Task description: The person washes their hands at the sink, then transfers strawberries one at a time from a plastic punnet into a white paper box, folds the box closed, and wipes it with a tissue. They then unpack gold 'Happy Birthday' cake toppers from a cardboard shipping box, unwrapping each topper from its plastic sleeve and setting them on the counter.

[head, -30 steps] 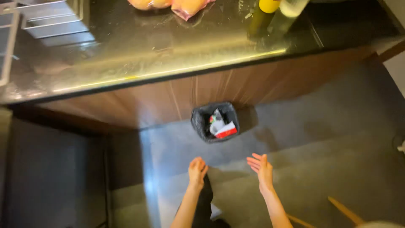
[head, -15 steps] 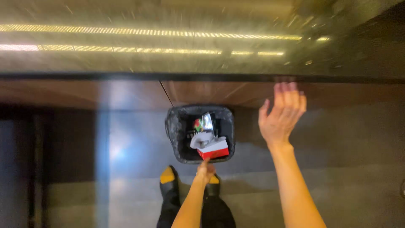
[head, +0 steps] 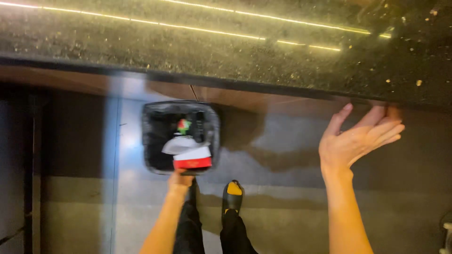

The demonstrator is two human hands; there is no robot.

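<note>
A small black waste bin (head: 153,136) stands on the floor below the counter edge. It holds a red and white carton (head: 193,159), white paper and a bit of green and red packaging. My left hand (head: 180,179) reaches straight down and is closed over the bin's near rim, just under the carton. My right hand (head: 359,140) is held up open, palm to the left and fingers spread, close under the dark counter's front edge (head: 282,89) and touching nothing.
A dark speckled stone counter (head: 235,51) with bright light reflections fills the top. Brown wood cabinet fronts (head: 263,101) sit beneath it. My legs in dark trousers and a black and yellow shoe (head: 232,195) stand on the grey floor just behind the bin.
My view has moved closer to the counter and bin. My left hand dropped down onto the bin's near rim. My right hand shifted right and stayed open.
</note>
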